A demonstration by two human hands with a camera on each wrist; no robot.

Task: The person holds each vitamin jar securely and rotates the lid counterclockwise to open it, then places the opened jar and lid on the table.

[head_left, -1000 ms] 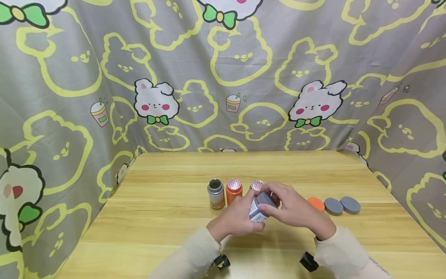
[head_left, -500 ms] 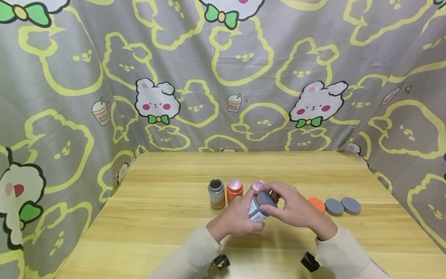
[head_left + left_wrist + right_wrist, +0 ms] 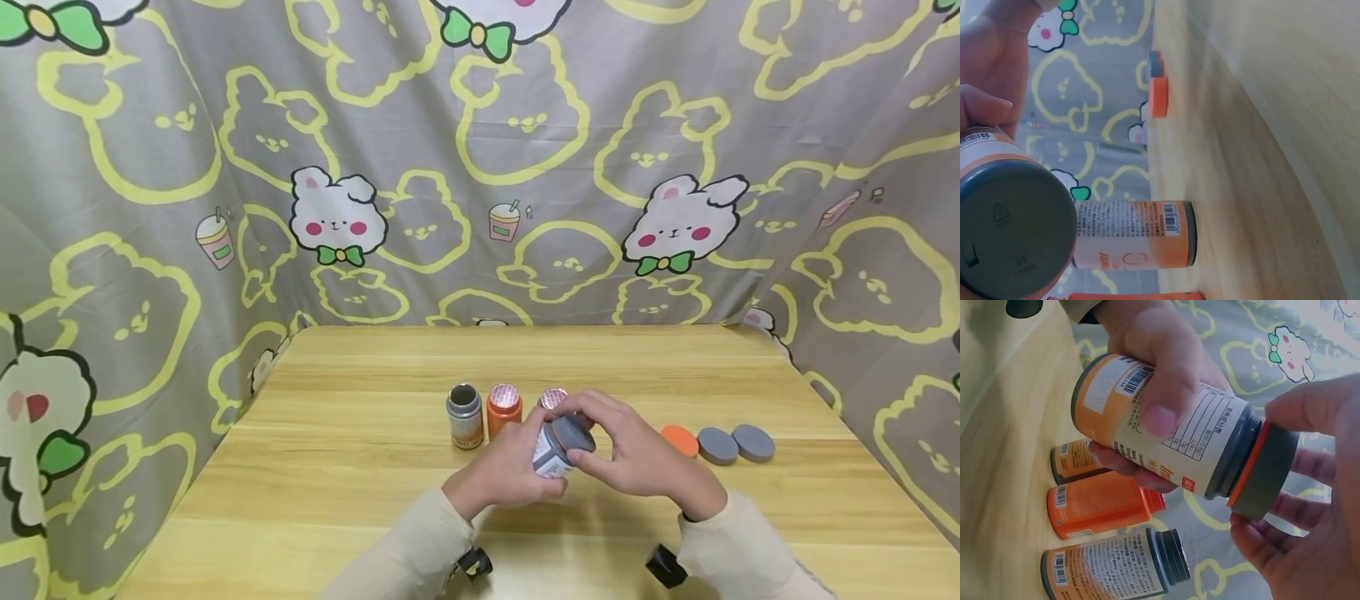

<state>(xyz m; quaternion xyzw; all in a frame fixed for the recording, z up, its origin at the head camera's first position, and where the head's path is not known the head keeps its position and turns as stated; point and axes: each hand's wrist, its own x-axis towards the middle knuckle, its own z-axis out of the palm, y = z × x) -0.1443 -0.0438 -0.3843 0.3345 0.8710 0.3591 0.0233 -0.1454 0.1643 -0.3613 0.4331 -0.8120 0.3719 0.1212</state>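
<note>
My left hand [image 3: 502,471] grips a supplement bottle [image 3: 551,457] with a white and orange label, tilted above the table. Fingers and thumb of my right hand [image 3: 637,450] pinch its dark grey screw cap [image 3: 1267,475] at the rim. In the right wrist view an orange ring lines the cap's lower edge, and the cap sits at the bottle's neck. The left wrist view faces the bottle's grey base [image 3: 1016,231]. Behind my hands stand a grey-topped bottle [image 3: 466,417] with an uncovered mouth, an orange bottle [image 3: 504,410] with a foil seal, and another foil-sealed bottle [image 3: 555,398], mostly hidden.
Right of my hands, an orange cap [image 3: 679,441] and two grey caps, one nearer [image 3: 717,447] and one farther right [image 3: 753,442], lie flat in a row on the wooden table [image 3: 337,467]. A patterned curtain [image 3: 480,275] hangs around the table's back and sides.
The fingers and thumb of my right hand have shifted slightly round the cap, and the held bottle has moved a touch left. The standing bottles and loose caps are unmoved.
</note>
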